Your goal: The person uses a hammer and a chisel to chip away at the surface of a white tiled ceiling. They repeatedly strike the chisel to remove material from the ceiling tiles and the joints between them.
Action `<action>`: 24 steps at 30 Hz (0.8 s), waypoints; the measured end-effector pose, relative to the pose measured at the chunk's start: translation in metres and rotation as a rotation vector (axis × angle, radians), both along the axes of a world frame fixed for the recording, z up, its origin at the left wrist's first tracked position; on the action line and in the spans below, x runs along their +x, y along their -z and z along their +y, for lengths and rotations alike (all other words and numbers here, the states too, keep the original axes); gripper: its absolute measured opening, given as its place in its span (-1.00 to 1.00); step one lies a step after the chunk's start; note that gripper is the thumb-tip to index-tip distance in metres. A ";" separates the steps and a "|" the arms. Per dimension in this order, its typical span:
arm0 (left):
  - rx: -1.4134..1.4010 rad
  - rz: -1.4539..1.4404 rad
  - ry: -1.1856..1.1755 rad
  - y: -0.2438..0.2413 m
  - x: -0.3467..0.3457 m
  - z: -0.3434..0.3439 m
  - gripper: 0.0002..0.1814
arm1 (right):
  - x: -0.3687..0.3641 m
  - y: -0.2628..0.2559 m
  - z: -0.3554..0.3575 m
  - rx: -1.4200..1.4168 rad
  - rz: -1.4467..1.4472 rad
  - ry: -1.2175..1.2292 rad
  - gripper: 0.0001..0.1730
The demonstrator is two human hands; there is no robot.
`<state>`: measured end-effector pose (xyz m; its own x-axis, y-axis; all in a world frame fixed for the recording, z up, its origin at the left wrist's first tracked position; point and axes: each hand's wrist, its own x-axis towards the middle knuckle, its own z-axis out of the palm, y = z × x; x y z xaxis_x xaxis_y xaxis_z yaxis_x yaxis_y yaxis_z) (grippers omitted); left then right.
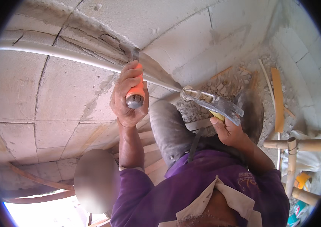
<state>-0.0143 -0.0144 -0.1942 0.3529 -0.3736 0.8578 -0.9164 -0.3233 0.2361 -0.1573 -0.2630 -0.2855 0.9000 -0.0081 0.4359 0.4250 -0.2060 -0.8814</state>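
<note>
My left hand (130, 93) is wrapped around the orange grip of a cold chisel (137, 76). Its round metal butt faces me, and the blade tip meets the wall (174, 45) at the end of a rough chiselled groove (98, 37). A claw hammer (214, 102) is in my right hand (230, 132), held by a yellow handle that is mostly hidden by the fingers. The dusty hammer head is apart from the chisel, to its right and lower in the view. Just beside my left hand, a white pipe (64, 54) runs along the wall.
Broken rubble (220, 85) covers the floor by the wall corner, with a wooden strip (277, 99) among it. Lashed bamboo poles (299, 144) stand on the right, near a white sack (305, 160). A blurred oval (96, 181) hides part of the lower left, beside a bright opening (44, 211).
</note>
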 end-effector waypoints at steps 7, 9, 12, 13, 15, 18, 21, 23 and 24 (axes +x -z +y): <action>0.063 0.003 -0.060 0.000 0.001 -0.015 -0.62 | 0.007 -0.020 0.004 -0.177 -0.159 0.013 -0.87; 0.081 -0.011 -0.088 -0.007 0.002 -0.023 -0.62 | 0.020 -0.038 0.004 -0.325 -0.476 0.050 -0.79; 0.049 -0.002 -0.123 -0.015 0.003 -0.026 -0.61 | 0.015 -0.043 0.005 -0.270 -0.470 0.049 -0.73; 0.031 0.006 -0.129 -0.018 0.004 -0.026 -0.60 | 0.017 -0.043 0.006 -0.309 -0.520 0.066 -0.72; -0.007 0.009 -0.091 -0.023 0.007 -0.026 -0.57 | 0.022 -0.040 0.010 -0.392 -0.514 0.106 -0.79; -0.002 0.039 -0.076 -0.027 0.008 -0.023 -0.54 | 0.018 -0.051 0.013 -0.407 -0.363 0.153 -0.88; -0.021 -0.003 -0.109 -0.028 0.005 -0.025 -0.60 | 0.018 -0.045 0.009 -0.205 -0.374 0.099 -0.82; -0.021 -0.019 -0.117 -0.023 0.009 -0.027 -0.58 | 0.025 -0.037 0.009 -0.336 -0.379 0.195 -0.79; -0.023 -0.022 -0.126 -0.023 0.012 -0.028 -0.58 | 0.029 -0.038 0.012 -0.399 -0.307 0.253 -0.76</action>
<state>-0.0019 -0.0424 -0.1712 0.3762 -0.3076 0.8740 -0.8742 -0.4305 0.2248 -0.1286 -0.2510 -0.2480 0.7225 0.0122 0.6913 0.5440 -0.6271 -0.5575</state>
